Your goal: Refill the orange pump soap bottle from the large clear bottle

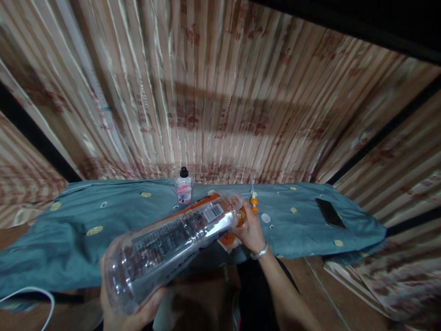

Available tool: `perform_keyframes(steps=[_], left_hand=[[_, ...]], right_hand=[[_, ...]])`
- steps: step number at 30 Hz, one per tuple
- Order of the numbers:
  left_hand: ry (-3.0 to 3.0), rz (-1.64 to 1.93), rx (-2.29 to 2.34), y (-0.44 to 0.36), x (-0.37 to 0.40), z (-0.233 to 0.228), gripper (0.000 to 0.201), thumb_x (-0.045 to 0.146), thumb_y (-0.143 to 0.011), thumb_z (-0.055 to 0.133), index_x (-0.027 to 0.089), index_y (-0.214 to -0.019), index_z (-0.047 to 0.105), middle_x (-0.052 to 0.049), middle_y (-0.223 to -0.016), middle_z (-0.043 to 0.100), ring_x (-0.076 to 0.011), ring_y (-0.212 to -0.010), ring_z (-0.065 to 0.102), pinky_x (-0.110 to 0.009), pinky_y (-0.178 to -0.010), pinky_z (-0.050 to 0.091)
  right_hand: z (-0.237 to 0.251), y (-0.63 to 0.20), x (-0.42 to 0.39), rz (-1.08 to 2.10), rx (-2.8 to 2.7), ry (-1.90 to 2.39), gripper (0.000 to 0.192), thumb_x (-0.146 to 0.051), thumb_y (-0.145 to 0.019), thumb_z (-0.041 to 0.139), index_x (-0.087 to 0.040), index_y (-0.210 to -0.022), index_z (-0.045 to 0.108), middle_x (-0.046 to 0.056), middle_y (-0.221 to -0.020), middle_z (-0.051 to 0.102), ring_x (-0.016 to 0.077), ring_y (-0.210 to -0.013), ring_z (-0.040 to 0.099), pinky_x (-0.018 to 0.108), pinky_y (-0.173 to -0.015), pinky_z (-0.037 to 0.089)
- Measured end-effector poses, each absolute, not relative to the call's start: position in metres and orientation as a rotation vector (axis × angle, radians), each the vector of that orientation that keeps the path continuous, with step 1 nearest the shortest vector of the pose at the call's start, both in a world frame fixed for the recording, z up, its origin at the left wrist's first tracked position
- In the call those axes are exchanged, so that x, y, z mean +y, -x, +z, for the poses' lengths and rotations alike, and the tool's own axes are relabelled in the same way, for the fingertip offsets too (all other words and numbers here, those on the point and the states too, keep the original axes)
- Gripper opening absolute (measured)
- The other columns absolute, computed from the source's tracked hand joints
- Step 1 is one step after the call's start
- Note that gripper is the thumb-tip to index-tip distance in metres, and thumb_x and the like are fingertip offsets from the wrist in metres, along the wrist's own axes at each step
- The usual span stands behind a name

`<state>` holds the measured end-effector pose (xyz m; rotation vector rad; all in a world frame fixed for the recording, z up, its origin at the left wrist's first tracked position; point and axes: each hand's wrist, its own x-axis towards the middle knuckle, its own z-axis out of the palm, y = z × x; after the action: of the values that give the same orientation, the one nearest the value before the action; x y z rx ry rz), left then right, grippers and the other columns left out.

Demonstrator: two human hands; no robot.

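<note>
Small bottle (183, 186) and phone (330, 213) seemingly flank open teal cloth (69, 230).

big bottle (172, 243): clear, black print, orange label | small bottle (183, 186): black cap, pink label | cloth (69, 225): blue-green, gold round spots | curtain (213, 92): brown and cream stripes, red marks | phone (330, 213): black

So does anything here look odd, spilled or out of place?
No spill shows. The big clear bottle lies tilted on its side, held between the left hand at its base and the right hand at its neck. A small white cap lies loose on the blue cloth.
</note>
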<state>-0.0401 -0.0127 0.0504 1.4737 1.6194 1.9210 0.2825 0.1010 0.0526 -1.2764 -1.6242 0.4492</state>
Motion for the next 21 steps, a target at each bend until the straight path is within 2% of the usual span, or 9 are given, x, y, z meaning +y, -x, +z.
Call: perform_keyframes(steps=[5,10,14,18,21], left_hand=[[-1.377,1.941,1.618,0.039,-0.011,0.05,0.092,0.066,-0.056,0.095,0.032,-0.139,0.074,-0.015,-0.139,0.076,-0.0544,-0.131,0.073,-0.078,-0.115,0.056],[-1.361,1.919,1.611,0.036,-0.009,0.055,0.094,0.067,-0.055,0.094,0.03,-0.14,0.073,-0.015,-0.14,0.076,-0.0537,-0.133,0.072,-0.076,-0.119,0.053],[-1.382,1.929,1.63,0.035,-0.011,0.062,0.091,0.063,-0.053,0.096,0.031,-0.134,0.074,-0.013,-0.131,0.079,-0.0513,-0.123,0.077,-0.072,-0.112,0.061],[-1.446,1.947,1.651,0.033,-0.013,0.065,0.083,0.057,-0.057,0.095,0.032,-0.133,0.075,-0.012,-0.129,0.079,-0.0497,-0.118,0.078,-0.07,-0.102,0.067],[-1.479,1.963,1.651,0.032,-0.013,0.067,0.082,0.058,-0.06,0.093,0.034,-0.135,0.074,-0.011,-0.133,0.077,-0.05,-0.124,0.076,-0.069,-0.106,0.066]], right_hand=[[0.053,-0.282,0.101,0.438,-1.625,1.261,0.091,-0.025,-0.07,0.096,-0.021,-0.154,0.063,0.017,-0.147,0.077,0.0394,-0.139,0.074,0.059,-0.125,0.056],[0.054,-0.282,0.101,0.45,-1.618,1.274,0.093,-0.027,-0.069,0.097,-0.022,-0.155,0.063,0.017,-0.148,0.077,0.0387,-0.138,0.074,0.057,-0.125,0.056],[0.054,-0.282,0.101,0.458,-1.615,1.28,0.093,-0.029,-0.07,0.097,-0.021,-0.155,0.062,0.017,-0.145,0.078,0.0386,-0.138,0.074,0.057,-0.125,0.056],[0.054,-0.283,0.1,0.444,-1.618,1.273,0.091,-0.028,-0.07,0.096,-0.021,-0.154,0.062,0.018,-0.15,0.075,0.0387,-0.138,0.074,0.058,-0.125,0.056],[0.056,-0.284,0.1,0.455,-1.625,1.286,0.09,-0.029,-0.07,0.095,-0.02,-0.154,0.062,0.017,-0.144,0.078,0.0391,-0.136,0.075,0.059,-0.124,0.057]])
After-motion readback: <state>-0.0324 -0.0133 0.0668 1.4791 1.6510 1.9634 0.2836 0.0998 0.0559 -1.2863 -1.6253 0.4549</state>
